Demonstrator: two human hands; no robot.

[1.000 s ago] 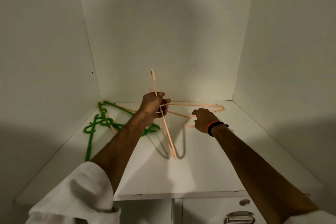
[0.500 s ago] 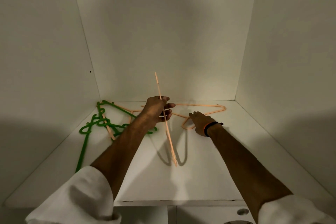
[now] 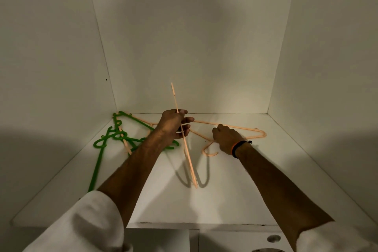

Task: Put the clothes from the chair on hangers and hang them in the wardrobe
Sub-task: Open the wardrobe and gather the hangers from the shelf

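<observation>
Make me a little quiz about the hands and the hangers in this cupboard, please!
1. True or false: the left hand holds an orange hanger lifted off the shelf.
2. Which colour are the hangers lying by the left wall? A) green B) blue C) black
3. Fill in: the right hand is on a second ____ hanger that lies flat on the shelf.

Key:
1. True; its fingers are curled round the hanger, seen edge-on.
2. A, green; a bit of orange shows among them too.
3. Orange; whether the fingers already grip it cannot be told.
</observation>
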